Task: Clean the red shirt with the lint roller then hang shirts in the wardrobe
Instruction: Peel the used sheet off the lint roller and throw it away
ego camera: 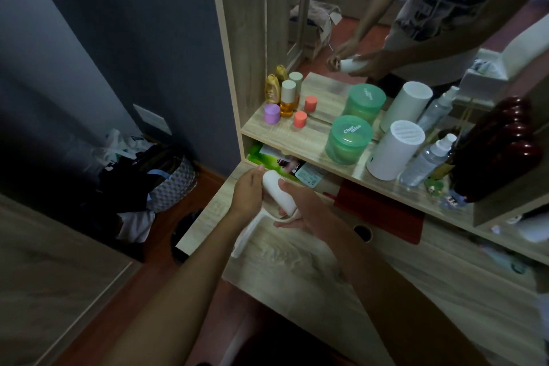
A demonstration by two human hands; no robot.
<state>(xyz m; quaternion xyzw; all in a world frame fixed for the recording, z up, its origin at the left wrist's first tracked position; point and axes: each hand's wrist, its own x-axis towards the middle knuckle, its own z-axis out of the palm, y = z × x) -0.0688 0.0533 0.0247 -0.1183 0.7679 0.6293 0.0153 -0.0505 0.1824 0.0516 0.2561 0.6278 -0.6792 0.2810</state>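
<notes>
A white lint roller [277, 192] is held over the wooden dressing table [297, 270]. My right hand [309, 211] grips its roller drum from the right, fingers wrapped under the neck. My left hand [248, 193] touches the far end of the drum with its fingertips. The roller's white handle [246, 235] hangs down toward me below the hands. A red folded item [383, 214] lies in the open shelf behind the hands; whether it is the shirt I cannot tell. The mirror shows both hands on the roller.
The shelf [300, 140] above carries small bottles, two green jars [347, 140], a white cylinder [392, 151] and spray bottles. A dark red object [493, 151] stands at right. A basket of bags [166, 184] sits on the floor at left. A round hole [362, 232] is in the tabletop.
</notes>
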